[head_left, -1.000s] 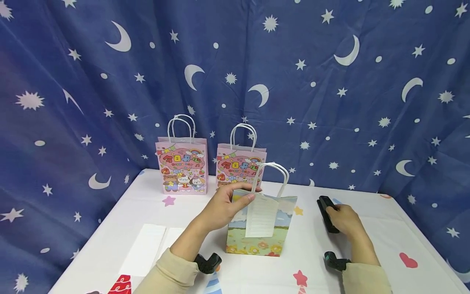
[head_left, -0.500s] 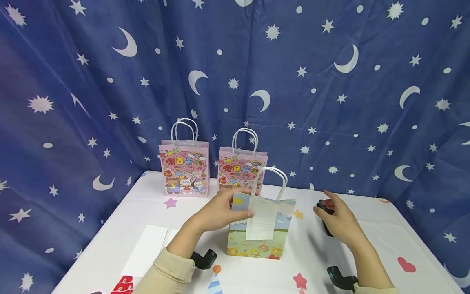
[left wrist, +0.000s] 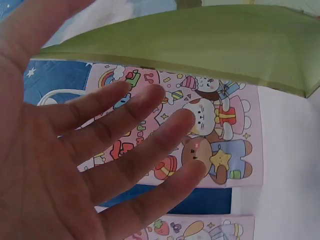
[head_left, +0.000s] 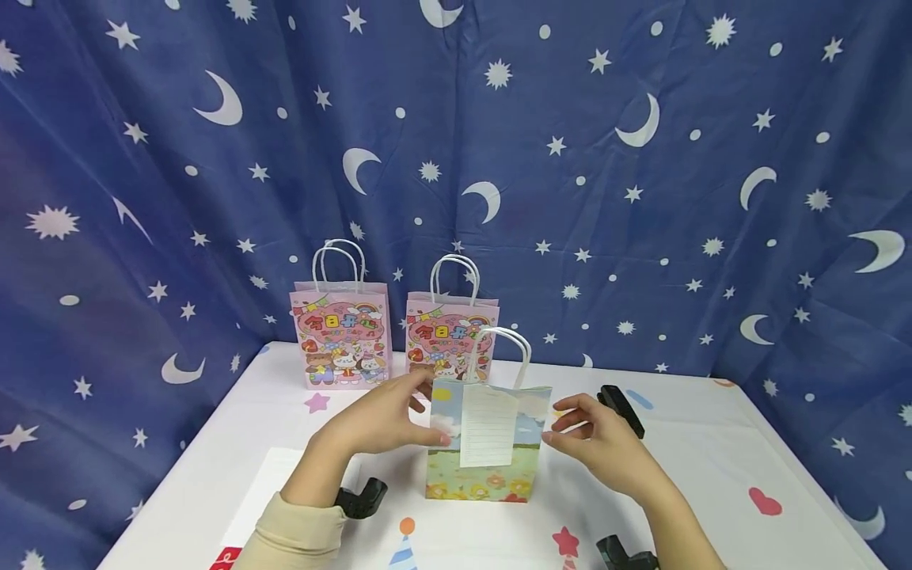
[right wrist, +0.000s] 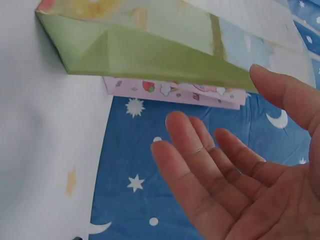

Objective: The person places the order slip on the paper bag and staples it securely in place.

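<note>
A small paper gift bag [head_left: 484, 475] with a meadow-and-sky print and white handles stands upright on the table. A lined white paper slip [head_left: 488, 427] hangs on its front. My left hand [head_left: 381, 416] is at the bag's left side, thumb by the front. Its fingers [left wrist: 145, 135] are spread and loosely extended beside the green side panel. At the right edge is my right hand [head_left: 606, 443], relaxed, its thumb close to the bag; whether it touches cannot be told. Behind that hand lies a black stapler [head_left: 621, 408].
Two pink cartoon gift bags [head_left: 340, 336] [head_left: 452, 328] stand at the back by the blue star-and-moon curtain [head_left: 541, 198]. White paper [head_left: 267, 479] lies at the left, partly behind my left forearm. The white tablecloth [head_left: 684, 475] has printed shapes.
My right hand has let go of the stapler and moved left to the meadow bag's right edge. My left hand has loosened from the bag's top left edge, its fingers opening.
</note>
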### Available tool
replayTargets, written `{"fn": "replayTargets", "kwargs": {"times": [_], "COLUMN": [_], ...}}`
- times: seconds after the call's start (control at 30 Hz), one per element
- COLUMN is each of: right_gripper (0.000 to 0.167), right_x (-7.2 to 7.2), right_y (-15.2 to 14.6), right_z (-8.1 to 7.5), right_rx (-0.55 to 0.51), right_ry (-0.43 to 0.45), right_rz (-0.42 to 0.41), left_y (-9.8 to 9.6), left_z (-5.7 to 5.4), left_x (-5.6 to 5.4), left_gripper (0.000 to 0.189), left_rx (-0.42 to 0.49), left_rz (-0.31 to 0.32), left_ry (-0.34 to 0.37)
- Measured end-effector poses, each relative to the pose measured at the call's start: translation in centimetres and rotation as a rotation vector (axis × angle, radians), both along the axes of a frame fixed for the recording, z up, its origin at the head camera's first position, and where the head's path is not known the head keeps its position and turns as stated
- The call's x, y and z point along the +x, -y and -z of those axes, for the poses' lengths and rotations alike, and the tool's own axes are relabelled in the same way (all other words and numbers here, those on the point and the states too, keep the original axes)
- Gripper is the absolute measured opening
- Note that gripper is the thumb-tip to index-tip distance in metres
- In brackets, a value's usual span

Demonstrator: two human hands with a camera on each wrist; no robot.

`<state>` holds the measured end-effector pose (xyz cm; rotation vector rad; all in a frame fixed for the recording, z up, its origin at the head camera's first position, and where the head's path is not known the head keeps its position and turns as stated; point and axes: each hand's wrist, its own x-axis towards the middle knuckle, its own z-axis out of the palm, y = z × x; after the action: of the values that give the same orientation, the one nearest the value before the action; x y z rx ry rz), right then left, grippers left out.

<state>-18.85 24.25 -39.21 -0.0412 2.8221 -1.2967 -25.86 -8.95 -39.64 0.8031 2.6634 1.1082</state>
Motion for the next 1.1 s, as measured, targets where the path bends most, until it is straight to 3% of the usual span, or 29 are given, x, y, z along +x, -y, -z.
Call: {"fn": "replayTargets", "kwargs": {"times": [0.3,0.53,0.67,0.8,1.1], "right_gripper": [0.030,0.015,0.007,0.004,0.021], "right_x": [0.2,0.5,0.4,0.3,0.2], "right_y": [0.8,1.0,1.4,1.5,0.9], "right_z": [0.3,1.1,1.4,1.2,0.9], "right_rx": [0.003,-0.029,-0.035,-0.032,-0.065], "right_ry": [-0.004,-0.044,-0.086,-0.127,-0.212], "right_rz": [-0.088,-0.168,-0.143,-0.090,0.094], "left_y": [0.3,-0.1,-0.6,-1.3,-4.3], "left_z": [1.1,1.9,1.9,1.8,1.6], "left_x": [1.3,3.3,3.9,4.0,3.5], "left_gripper": [0.051,0.014,0.007,0.004,0.020], "left_rx": [0.042,0.090,0.113,0.144,0.275], "left_rz": [-0.100,-0.118,-0.139,-0.208,-0.355], "left_ry": [-0.034,-0.024,-0.055,-0.100,-0.206]}}
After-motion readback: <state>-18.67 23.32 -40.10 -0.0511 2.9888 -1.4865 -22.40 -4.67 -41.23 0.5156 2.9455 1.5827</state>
